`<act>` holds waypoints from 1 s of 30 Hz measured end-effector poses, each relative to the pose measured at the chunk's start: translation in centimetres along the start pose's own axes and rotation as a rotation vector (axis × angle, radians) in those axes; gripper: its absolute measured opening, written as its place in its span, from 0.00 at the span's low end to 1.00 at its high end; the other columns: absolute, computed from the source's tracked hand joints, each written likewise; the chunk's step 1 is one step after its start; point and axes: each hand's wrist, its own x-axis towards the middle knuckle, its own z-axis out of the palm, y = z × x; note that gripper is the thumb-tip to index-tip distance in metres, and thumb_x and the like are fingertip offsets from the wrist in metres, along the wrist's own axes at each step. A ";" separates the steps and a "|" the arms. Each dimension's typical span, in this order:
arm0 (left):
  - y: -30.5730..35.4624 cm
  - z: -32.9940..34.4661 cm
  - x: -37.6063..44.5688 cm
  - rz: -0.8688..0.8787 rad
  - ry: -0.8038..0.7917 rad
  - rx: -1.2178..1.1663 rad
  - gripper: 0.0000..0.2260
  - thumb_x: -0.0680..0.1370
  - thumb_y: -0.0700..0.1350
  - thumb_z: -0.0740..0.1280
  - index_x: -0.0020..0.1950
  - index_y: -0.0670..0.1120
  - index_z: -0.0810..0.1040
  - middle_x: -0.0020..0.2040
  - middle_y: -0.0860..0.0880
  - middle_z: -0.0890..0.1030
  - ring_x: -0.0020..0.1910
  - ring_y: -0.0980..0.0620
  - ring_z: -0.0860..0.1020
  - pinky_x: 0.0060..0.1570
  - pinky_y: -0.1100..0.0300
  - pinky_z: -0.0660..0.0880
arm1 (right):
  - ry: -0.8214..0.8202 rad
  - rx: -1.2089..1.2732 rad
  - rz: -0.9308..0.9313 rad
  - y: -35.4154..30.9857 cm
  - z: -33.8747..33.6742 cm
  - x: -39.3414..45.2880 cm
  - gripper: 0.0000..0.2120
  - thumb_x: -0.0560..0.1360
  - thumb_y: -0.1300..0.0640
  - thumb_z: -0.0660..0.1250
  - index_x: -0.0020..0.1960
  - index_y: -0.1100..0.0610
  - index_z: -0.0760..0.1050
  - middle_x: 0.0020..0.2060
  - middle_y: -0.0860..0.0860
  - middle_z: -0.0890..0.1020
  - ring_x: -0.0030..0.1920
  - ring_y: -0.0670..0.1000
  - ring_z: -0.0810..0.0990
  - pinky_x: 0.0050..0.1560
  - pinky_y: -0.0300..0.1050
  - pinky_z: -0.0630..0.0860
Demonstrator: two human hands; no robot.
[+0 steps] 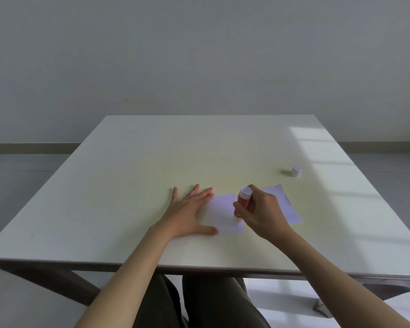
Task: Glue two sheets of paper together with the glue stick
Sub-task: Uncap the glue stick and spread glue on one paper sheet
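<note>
Glue stick (242, 201) work was under way on the near sheet of paper (225, 215), which lay flat on the white table (152, 162) just ahead of the person. The right hand (263, 213) had its fingers wrapped around the red barrel, holding it tilted with the glue end pressed down on the sheet and the white base pointing up toward twelve o'clock. That grip probably gave firm downward pressure for spreading. At about nine o'clock from the stick, the left hand (189, 213) lay palm down with its fingers spread and gripping nothing, fingertips and thumb resting on the sheet's left edge, most likely to keep the thin paper from sliding or lifting under the sticky tip.

Just past the right hand, toward two o'clock, the second sheet of paper (285, 204) lay partly hidden by that hand, close by for pressing on afterwards. Farther off, again around two o'clock, the white cap (295, 171) stood alone, apparently set well clear of the work. No containers were on the table.
</note>
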 end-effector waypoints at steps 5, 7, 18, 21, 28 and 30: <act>-0.1 0.1 0.0 0.008 0.008 -0.005 0.46 0.64 0.72 0.63 0.77 0.57 0.52 0.77 0.65 0.49 0.76 0.61 0.41 0.70 0.39 0.31 | 0.040 0.017 0.023 0.1 -0.7 0.4 0.06 0.72 0.61 0.68 0.39 0.61 0.72 0.24 0.44 0.79 0.27 0.42 0.74 0.31 0.33 0.67; -0.1 0.1 0.0 0.013 0.010 -0.006 0.46 0.64 0.72 0.62 0.77 0.57 0.51 0.77 0.65 0.49 0.76 0.61 0.41 0.70 0.38 0.31 | 0.104 0.069 0.023 -0.2 -1.0 0.8 0.08 0.72 0.61 0.68 0.38 0.63 0.71 0.21 0.40 0.77 0.26 0.39 0.74 0.28 0.27 0.67; 0.0 0.1 0.1 0.013 0.003 -0.011 0.44 0.64 0.71 0.62 0.75 0.62 0.49 0.77 0.65 0.49 0.76 0.59 0.40 0.70 0.36 0.32 | -0.047 0.151 -0.022 -2.5 3.1 2.4 0.06 0.74 0.59 0.66 0.39 0.58 0.71 0.29 0.46 0.83 0.34 0.43 0.80 0.35 0.25 0.69; -0.1 0.1 0.0 0.006 0.002 -0.017 0.45 0.64 0.71 0.63 0.76 0.61 0.48 0.77 0.65 0.50 0.76 0.60 0.40 0.70 0.36 0.32 | -0.050 0.112 -0.035 -2.0 2.9 2.7 0.07 0.73 0.59 0.66 0.38 0.59 0.72 0.30 0.48 0.83 0.32 0.46 0.79 0.34 0.29 0.70; 0.0 0.1 -0.1 0.002 0.013 -0.020 0.46 0.64 0.71 0.64 0.77 0.55 0.53 0.77 0.64 0.50 0.76 0.60 0.42 0.70 0.38 0.30 | -0.019 0.031 0.011 0.1 0.6 2.8 0.07 0.72 0.61 0.66 0.37 0.59 0.71 0.25 0.42 0.78 0.28 0.41 0.75 0.31 0.27 0.68; 0.0 0.1 -0.1 0.006 0.017 -0.015 0.45 0.65 0.70 0.65 0.77 0.55 0.53 0.77 0.64 0.51 0.76 0.60 0.42 0.70 0.38 0.31 | 0.003 0.018 0.059 0.7 -0.2 3.1 0.06 0.72 0.59 0.67 0.38 0.61 0.73 0.27 0.46 0.78 0.29 0.44 0.74 0.30 0.31 0.68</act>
